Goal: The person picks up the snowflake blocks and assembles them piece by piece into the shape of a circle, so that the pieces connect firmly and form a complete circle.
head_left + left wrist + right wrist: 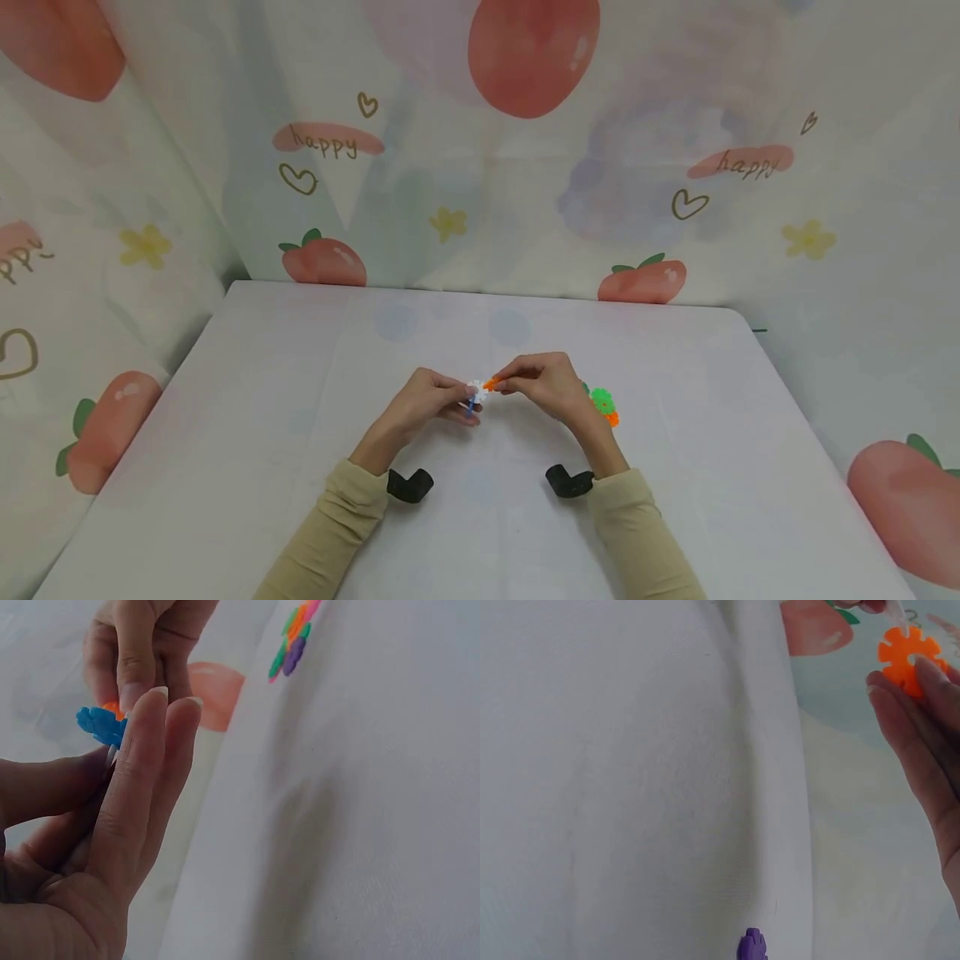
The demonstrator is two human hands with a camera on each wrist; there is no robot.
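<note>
Thumb and fingers of my left hand [429, 398] pinch a white snowflake building disc [478, 392]. A blue snowflake disc [101, 726] sits against the white one, standing at an angle to it. My right hand [551, 385] pinches an orange snowflake disc [900, 656] between thumb and fingers. In the right wrist view the orange disc's notched rim meets the edge of the white disc [895, 615]; whether their slots interlock I cannot tell. Both hands are raised above the table, close together, and fingers cover part of each disc.
Behind my right forearm lies a small pile of snowflake discs, with a green disc [602, 401] and an orange one [613, 419] showing. A purple disc [295, 656] belongs to it. The white-covered table [480, 533] ends at a printed cloth backdrop [517, 183].
</note>
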